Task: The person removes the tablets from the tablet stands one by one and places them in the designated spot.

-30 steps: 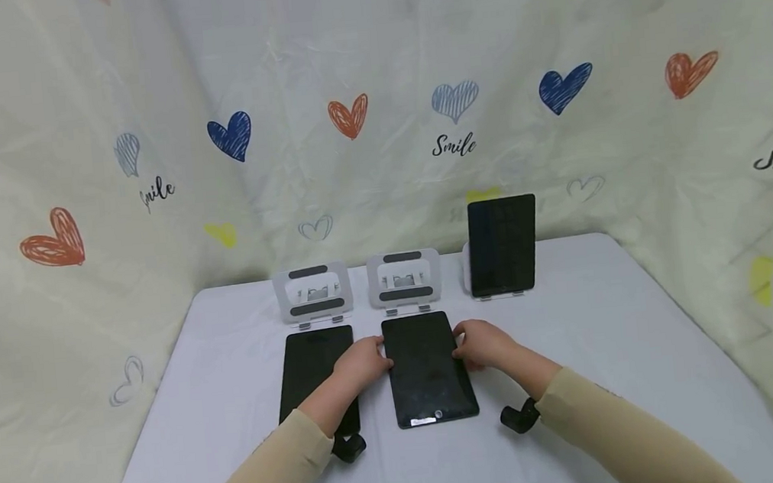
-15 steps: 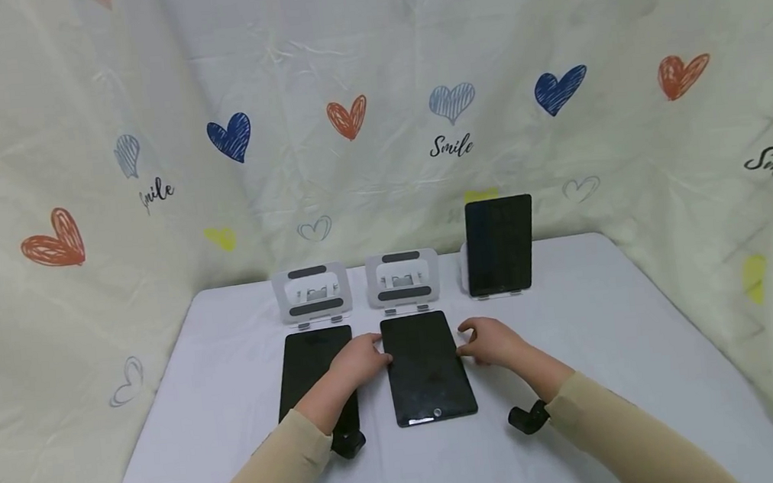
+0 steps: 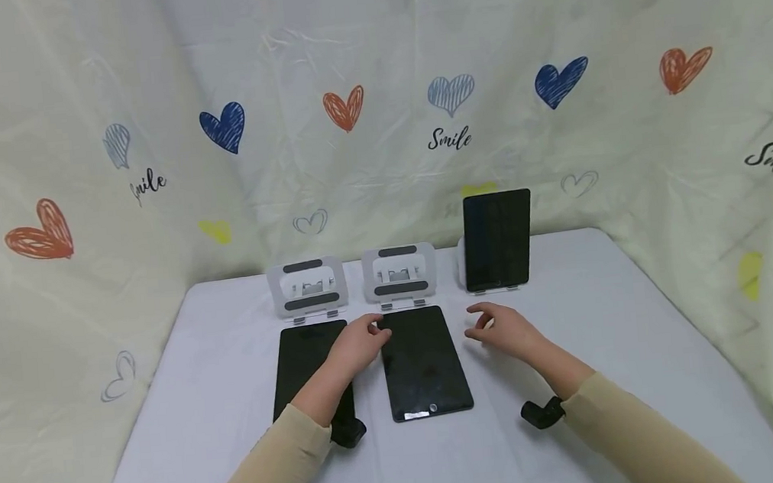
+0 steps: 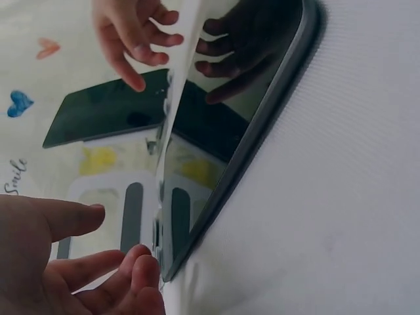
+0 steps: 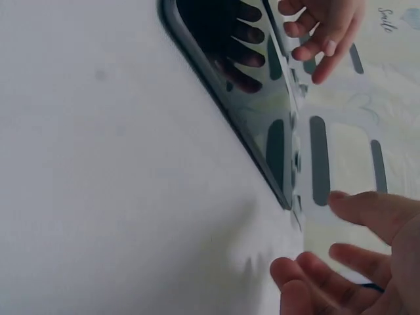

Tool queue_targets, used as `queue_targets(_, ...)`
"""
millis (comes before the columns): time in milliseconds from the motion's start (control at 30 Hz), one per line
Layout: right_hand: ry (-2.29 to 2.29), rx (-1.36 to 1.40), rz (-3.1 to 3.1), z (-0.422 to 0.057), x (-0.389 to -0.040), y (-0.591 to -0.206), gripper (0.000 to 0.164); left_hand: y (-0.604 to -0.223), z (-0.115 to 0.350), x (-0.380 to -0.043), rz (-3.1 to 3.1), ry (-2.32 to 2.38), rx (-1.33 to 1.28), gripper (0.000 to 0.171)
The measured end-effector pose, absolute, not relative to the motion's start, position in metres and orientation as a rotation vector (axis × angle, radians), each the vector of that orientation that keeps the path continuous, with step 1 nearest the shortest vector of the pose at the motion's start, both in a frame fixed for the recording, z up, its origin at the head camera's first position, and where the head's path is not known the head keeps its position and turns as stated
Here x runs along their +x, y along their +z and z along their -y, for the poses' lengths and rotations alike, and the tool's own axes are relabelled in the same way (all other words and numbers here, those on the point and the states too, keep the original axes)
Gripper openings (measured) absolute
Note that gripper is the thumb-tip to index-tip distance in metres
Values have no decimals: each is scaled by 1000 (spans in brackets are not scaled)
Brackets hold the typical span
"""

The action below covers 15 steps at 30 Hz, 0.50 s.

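A black tablet (image 3: 425,368) lies face up on the white table between my hands, and its glossy screen mirrors them in both wrist views. Close to its upper left edge hovers my left hand (image 3: 357,344), its fingers loosely bent and holding nothing. My right hand (image 3: 507,332) hangs in the air to the right of the tablet, with a gap between them and nothing in the fingers. A second black tablet (image 3: 300,360) lies flat to the left, partly hidden under my left hand and forearm. In the left wrist view, thumb and fingers (image 4: 77,220) stand apart.
Behind the flat tablets stand two light grey tablet stands (image 3: 279,291) with dark pads. A third tablet (image 3: 498,239) leans upright on another stand at the back right. A pale curtain (image 3: 380,173) printed with hearts rises behind the table (image 3: 591,292).
My right hand has let go of the middle tablet's right edge and drawn away to the right. My left hand has come off the left edge and lifted slightly. The tablet stays in place.
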State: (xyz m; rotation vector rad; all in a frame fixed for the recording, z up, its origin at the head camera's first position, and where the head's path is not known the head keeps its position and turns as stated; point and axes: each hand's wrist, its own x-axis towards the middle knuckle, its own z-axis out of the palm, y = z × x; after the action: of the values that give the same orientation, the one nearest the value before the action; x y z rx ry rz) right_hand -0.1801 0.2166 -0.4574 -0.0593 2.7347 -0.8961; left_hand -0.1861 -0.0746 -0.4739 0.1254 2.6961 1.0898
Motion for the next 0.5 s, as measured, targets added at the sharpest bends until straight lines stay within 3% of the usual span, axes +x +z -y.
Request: queue_targets(500, -1003, -182, -2818, -241, -187, -449, 50, -475, 63, -196, -2714, 1338, 158, 40)
